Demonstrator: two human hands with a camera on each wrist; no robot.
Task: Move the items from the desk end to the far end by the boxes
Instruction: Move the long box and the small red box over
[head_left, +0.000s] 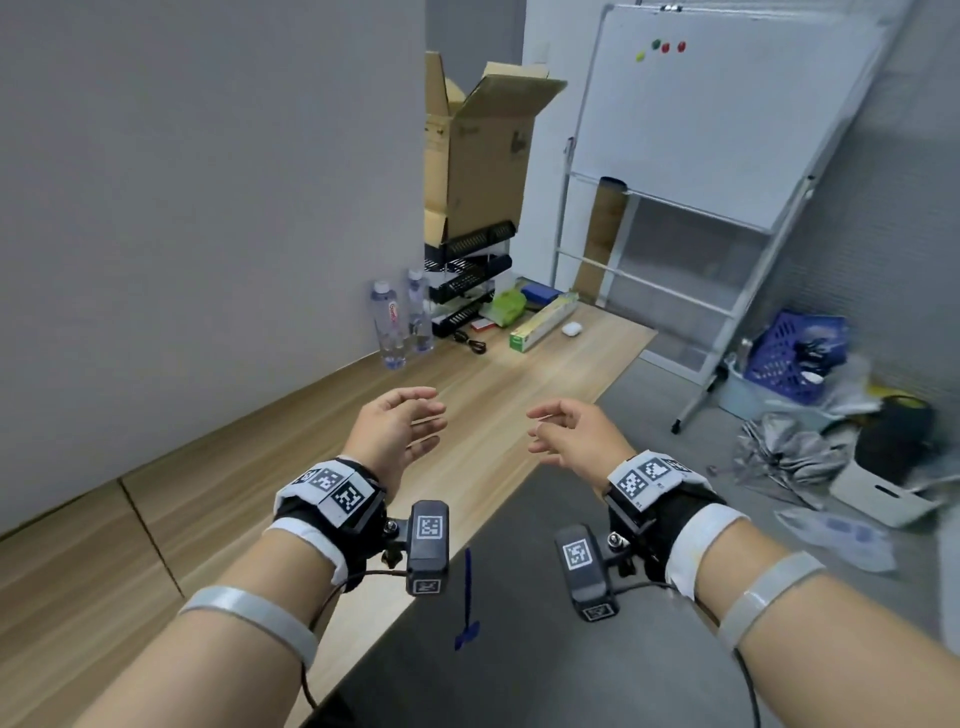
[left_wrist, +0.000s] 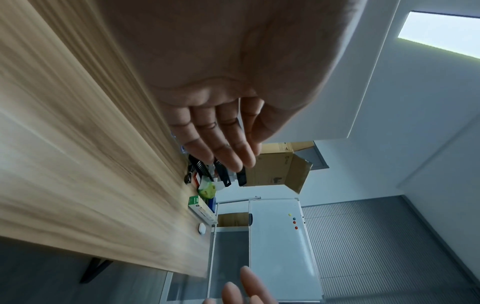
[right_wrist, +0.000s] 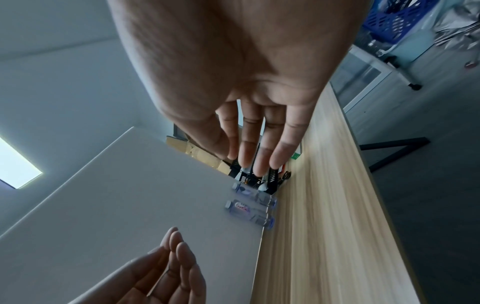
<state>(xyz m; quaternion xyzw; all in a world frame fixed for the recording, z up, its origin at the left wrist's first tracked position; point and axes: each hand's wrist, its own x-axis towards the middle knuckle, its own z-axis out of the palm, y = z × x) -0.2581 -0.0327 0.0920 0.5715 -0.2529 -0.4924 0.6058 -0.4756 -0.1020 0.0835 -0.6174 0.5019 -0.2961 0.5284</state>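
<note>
Head view: we hold the left hand (head_left: 402, 428) and right hand (head_left: 566, 439) empty, fingers relaxed and apart; the items, clear plastic bottles (head_left: 400, 322) included, stand well ahead of the hands by the cardboard box (head_left: 478, 156). We should approach level. Left wrist view: smooth wood-grain desk (left_wrist: 78, 144) beside the palm. Right wrist view: cylindrical bottles beyond the fingertips (right_wrist: 259, 164).

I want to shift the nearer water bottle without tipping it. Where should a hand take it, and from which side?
Judging by its pose, grip the nearer water bottle around mid-body, coming from the open desk side: it stands upright against the wall, with the second bottle close behind. The left hand is open and empty, on its side.
</note>
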